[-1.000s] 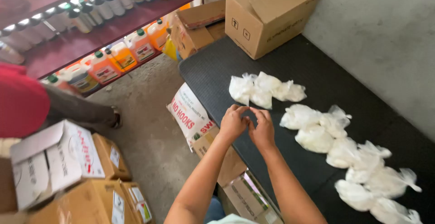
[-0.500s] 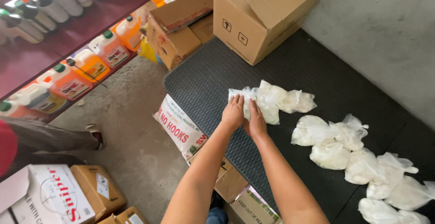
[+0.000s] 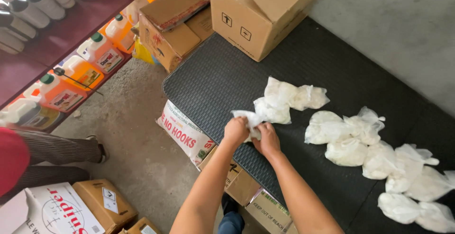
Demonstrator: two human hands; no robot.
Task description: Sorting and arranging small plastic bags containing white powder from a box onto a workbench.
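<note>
Hands meet at the near edge of the black mat (image 3: pixel 222 77). Left hand (image 3: pixel 235 130) is closed in a fist on the neck of a small clear bag (image 3: pixel 248 118) of white powder; right hand (image 3: pixel 267 139) sits touching it, fingers curled around the same bag from below. Bag is held just above the mat, near the front edge, its top bunched and apparently being twisted or tied; whether a knot is formed cannot be told.

Finished work, by appearance: three filled bags (image 3: pixel 289 96) lie together just beyond the hands, and a longer row (image 3: pixel 374 153) of similar bags runs off to the right along the mat. Their necks look gathered, though closure cannot be confirmed on each.

Judgement: a good number of bags are done and one is in hand. No unfilled bags or loose powder are visible, so the remainder cannot be stated.

Surroundings: cardboard box (image 3: pixel 256 11) at the mat's far end, orange jugs (image 3: pixel 85 68) on the shelf at left, a seated person's leg (image 3: pixel 57 148) on the floor.
</note>
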